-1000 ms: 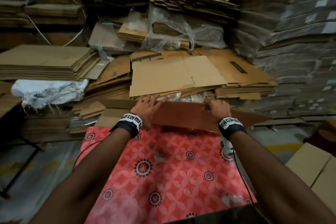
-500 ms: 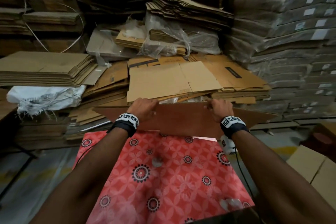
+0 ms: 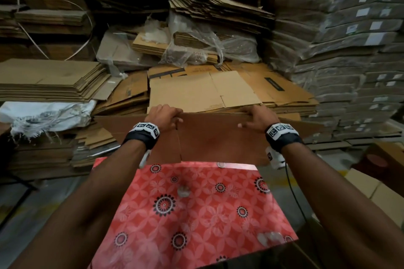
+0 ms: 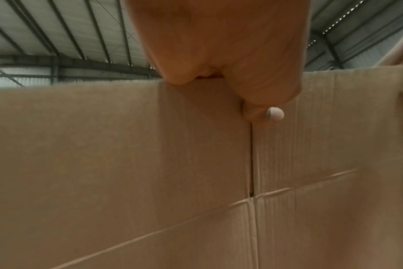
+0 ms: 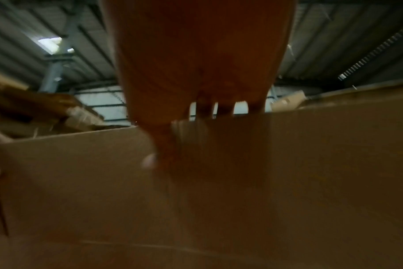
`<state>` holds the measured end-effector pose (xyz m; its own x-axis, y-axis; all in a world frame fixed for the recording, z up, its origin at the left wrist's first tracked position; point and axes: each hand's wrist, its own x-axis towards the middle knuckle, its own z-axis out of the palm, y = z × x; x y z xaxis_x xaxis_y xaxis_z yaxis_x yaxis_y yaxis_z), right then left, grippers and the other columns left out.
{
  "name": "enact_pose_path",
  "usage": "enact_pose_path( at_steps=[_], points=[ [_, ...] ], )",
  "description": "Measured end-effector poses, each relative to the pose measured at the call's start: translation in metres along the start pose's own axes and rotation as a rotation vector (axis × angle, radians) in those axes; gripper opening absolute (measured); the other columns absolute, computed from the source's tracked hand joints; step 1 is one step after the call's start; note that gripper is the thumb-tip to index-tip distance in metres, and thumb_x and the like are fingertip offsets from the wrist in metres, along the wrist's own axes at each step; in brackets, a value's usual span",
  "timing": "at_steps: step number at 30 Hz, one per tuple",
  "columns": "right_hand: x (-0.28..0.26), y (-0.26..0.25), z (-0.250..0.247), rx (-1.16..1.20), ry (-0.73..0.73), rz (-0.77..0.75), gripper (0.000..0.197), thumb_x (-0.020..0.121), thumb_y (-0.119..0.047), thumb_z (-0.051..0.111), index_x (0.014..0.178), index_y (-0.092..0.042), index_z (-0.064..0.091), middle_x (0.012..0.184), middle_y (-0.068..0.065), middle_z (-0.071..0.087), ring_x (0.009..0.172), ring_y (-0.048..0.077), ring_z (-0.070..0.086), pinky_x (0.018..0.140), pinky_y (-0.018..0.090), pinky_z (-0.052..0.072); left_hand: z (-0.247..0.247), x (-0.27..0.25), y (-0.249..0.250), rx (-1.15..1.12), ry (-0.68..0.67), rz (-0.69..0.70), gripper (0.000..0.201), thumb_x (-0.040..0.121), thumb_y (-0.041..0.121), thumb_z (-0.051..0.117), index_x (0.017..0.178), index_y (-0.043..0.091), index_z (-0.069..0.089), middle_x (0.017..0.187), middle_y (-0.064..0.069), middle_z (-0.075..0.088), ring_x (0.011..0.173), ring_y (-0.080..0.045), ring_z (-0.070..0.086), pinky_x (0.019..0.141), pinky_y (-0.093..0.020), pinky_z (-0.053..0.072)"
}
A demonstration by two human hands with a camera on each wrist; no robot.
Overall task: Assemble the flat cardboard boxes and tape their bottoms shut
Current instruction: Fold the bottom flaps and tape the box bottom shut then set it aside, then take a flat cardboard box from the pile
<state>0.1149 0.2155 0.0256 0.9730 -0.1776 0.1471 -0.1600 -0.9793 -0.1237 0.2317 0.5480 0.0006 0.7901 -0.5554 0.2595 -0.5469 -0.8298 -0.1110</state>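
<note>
Cardboard, light but floppy, the flat box [image 3: 218, 137] hung upright below my left grip [image 3: 165, 116] and right grip [image 3: 258, 119], both clamped over its top edge, best held there.

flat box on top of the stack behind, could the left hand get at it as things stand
Probably not yet: the left hand grips the upright cardboard box, which stands between it and the flat box. Letting go would free it.

Both my arms reach forward. My left hand [image 3: 164, 116] and right hand [image 3: 258, 119] curl over the box [image 3: 218, 137] edge, thumbs facing me.
</note>
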Motion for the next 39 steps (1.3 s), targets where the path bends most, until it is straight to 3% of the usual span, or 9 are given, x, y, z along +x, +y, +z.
enact_pose_path(
  at_steps=[8,10,13,18,20,25,30,33,39],
  points=[
    [0.009,0.009,-0.035,-0.087,-0.147,-0.04,0.067,0.085,-0.058,0.074,0.146,-0.04,0.053,0.127,0.011,0.067,0.116,0.037,0.063,0.088,0.042,0.051,-0.017,0.0,0.0,-0.017,0.028,0.029,0.048,0.099,0.052,0.059,0.14,0.028,0.06,0.114,-0.019,0.072,0.108,-0.042,0.065,0.08,-0.04,0.047],
    [0.011,0.008,-0.034,-0.055,-0.189,-0.024,0.059,0.092,-0.054,0.068,0.143,-0.028,0.056,0.129,0.015,0.063,0.114,0.038,0.062,0.087,0.041,0.048,-0.021,0.001,-0.001,-0.036,0.026,0.026,0.048,0.099,0.052,0.059,0.14,0.027,0.06,0.114,-0.019,0.072,0.108,-0.043,0.065,0.08,-0.04,0.047],
    [0.013,0.0,-0.031,-0.098,-0.123,-0.002,0.05,0.097,-0.055,0.061,0.122,-0.011,0.063,0.12,0.018,0.062,0.105,0.037,0.062,0.079,0.038,0.045,-0.03,0.004,-0.006,-0.085,0.006,0.007,0.049,0.098,0.051,0.06,0.141,0.026,0.06,0.119,-0.017,0.071,0.112,-0.041,0.064,0.083,-0.04,0.048],
    [0.022,-0.017,-0.051,-0.141,-0.03,-0.024,0.043,0.095,-0.056,0.062,0.108,-0.015,0.064,0.115,0.016,0.064,0.104,0.038,0.061,0.087,0.044,0.05,-0.057,0.027,-0.03,-0.186,-0.198,0.027,0.064,0.087,0.07,0.062,0.131,0.024,0.067,0.105,-0.01,0.073,0.097,-0.032,0.068,0.083,-0.043,0.056],
    [0.029,-0.024,-0.069,-0.142,0.012,-0.042,0.041,0.096,-0.053,0.063,0.116,-0.018,0.065,0.118,0.016,0.063,0.109,0.039,0.06,0.088,0.043,0.049,-0.071,0.041,-0.042,-0.176,-0.214,0.054,0.074,0.083,0.077,0.058,0.129,0.021,0.068,0.102,-0.01,0.073,0.093,-0.031,0.068,0.082,-0.045,0.057],
    [0.048,-0.031,-0.114,-0.178,0.133,-0.092,0.041,0.097,-0.042,0.064,0.133,-0.023,0.063,0.12,0.01,0.068,0.112,0.034,0.061,0.089,0.043,0.049,-0.118,0.069,-0.055,-0.101,-0.114,0.102,0.038,0.098,0.046,0.064,0.116,0.013,0.07,0.093,-0.011,0.069,0.091,-0.034,0.065,0.068,-0.033,0.04],
    [0.068,-0.029,-0.143,-0.179,0.206,-0.131,0.033,0.1,-0.032,0.062,0.132,-0.021,0.064,0.114,0.012,0.067,0.108,0.034,0.062,0.081,0.039,0.042,-0.143,0.11,-0.065,-0.112,-0.011,0.07,0.052,0.08,0.063,0.051,0.111,0.027,0.072,0.103,-0.01,0.072,0.095,-0.037,0.067,0.083,-0.047,0.055],
    [0.092,-0.017,-0.152,-0.155,0.267,-0.134,0.026,0.099,-0.028,0.062,0.124,-0.023,0.067,0.106,0.011,0.068,0.104,0.037,0.062,0.085,0.045,0.048,-0.165,0.128,-0.054,-0.069,0.033,0.05,0.022,0.09,0.03,0.063,0.108,0.029,0.075,0.107,-0.008,0.073,0.1,-0.038,0.064,0.086,-0.045,0.051],
    [0.168,0.019,-0.162,-0.193,0.389,-0.19,0.029,0.102,-0.032,0.059,0.129,-0.026,0.066,0.106,0.009,0.069,0.1,0.033,0.065,0.077,0.04,0.043,-0.17,0.197,-0.05,0.065,0.187,0.016,0.034,0.095,0.028,0.061,0.129,0.03,0.067,0.105,-0.015,0.069,0.097,-0.038,0.064,0.074,-0.037,0.041]
  ],
)
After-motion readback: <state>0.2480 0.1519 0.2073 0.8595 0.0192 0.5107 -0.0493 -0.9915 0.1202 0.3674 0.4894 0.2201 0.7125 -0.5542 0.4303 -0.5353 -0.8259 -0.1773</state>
